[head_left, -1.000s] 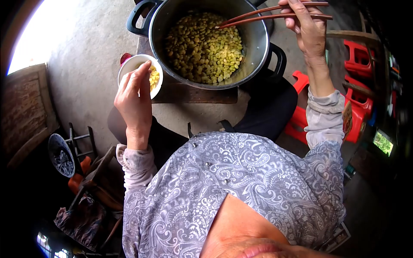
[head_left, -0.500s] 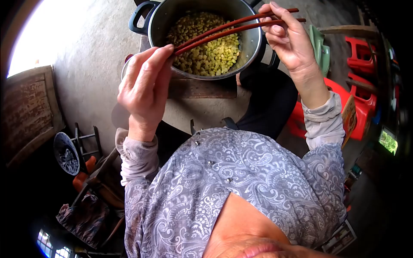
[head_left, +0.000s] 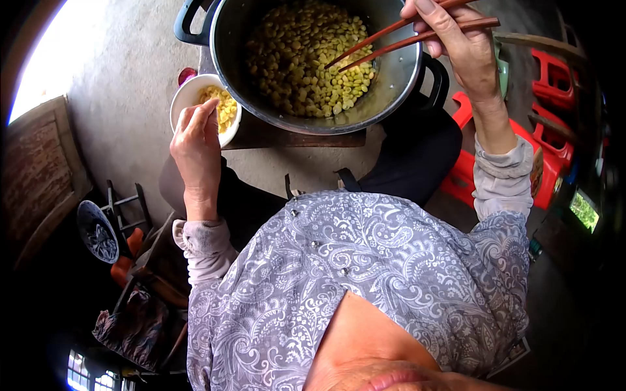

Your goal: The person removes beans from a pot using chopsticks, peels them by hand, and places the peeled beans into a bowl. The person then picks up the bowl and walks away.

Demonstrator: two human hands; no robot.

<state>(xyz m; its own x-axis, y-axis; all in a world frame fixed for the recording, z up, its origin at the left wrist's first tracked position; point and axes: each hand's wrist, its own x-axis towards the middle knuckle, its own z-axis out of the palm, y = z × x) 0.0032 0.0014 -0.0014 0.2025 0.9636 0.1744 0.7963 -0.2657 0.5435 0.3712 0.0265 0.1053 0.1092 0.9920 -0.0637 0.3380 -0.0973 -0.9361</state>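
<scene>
A deep metal pot (head_left: 393,88) with dark handles stands in front of me, its bottom covered with yellow-green beans (head_left: 303,62). My right hand (head_left: 460,49) grips a pair of reddish-brown chopsticks (head_left: 391,50) over the pot's right side. Their tips are slightly apart and reach the beans. On the left, a white bowl (head_left: 183,98) stands against the pot and holds yellow pieces (head_left: 226,107) like the beans. My left hand (head_left: 197,153) is closed, thumb and fingertips pinched together at the bowl's near edge. Whatever lies between those fingertips is too small to make out.
Pot and bowl rest on a low wooden stand (head_left: 287,138) before my knees. Red plastic stools (head_left: 554,72) are at the right. A dark basin (head_left: 98,231) and a wooden board (head_left: 45,182) stand on the left. A small red object (head_left: 187,75) lies behind the bowl.
My left hand has let go of the chopstick tips and moved down-left to the bowl, which now shows. In my right hand the chopsticks now point down into the beans.
</scene>
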